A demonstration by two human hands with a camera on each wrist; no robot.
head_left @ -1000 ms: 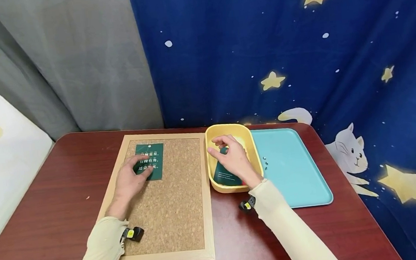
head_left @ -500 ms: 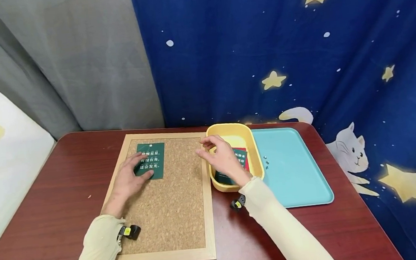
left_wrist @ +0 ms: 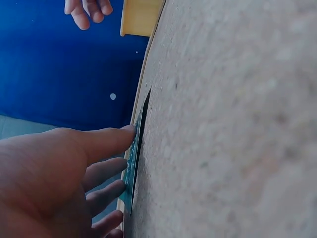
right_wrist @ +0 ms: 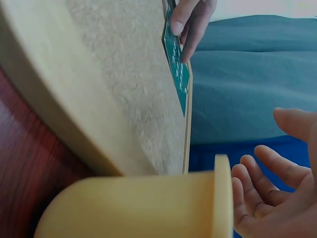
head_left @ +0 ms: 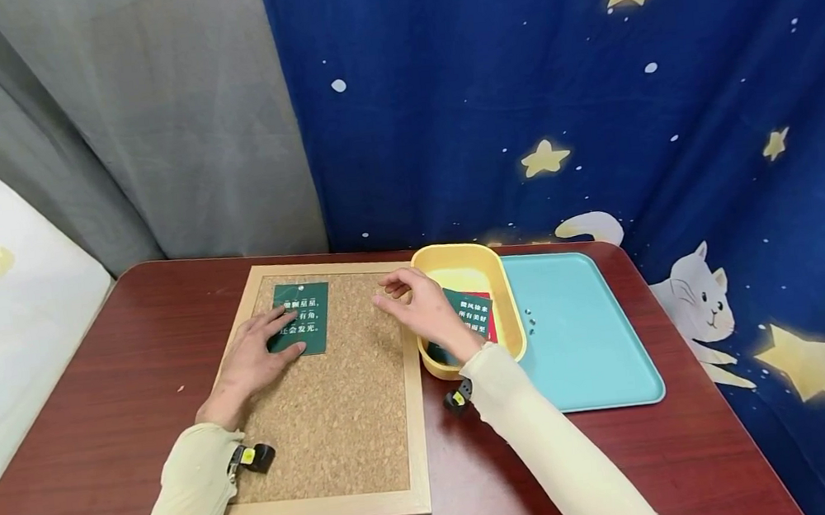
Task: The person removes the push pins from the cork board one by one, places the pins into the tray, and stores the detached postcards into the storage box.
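Note:
A dark green card with white characters lies near the top left of a wood-framed cork board. A small pin sits at the card's top edge. My left hand rests its fingertips on the card's left and lower parts, fingers mostly straight. In the left wrist view, the near side of the card stands slightly off the cork. My right hand is raised over the board's right edge and the bin's left side. In the right wrist view, its thumb stands apart from loosely bent fingers, with nothing visible between.
A yellow bin beside the board holds green cards and something red. Right of it lies a turquoise tray with several small pins near its left side. The reddish-brown table ends at curtains.
My right hand has moved left from over the bin toward the board, uncovering more of the cards inside. The left hand has lowered and shifted slightly left on the card.

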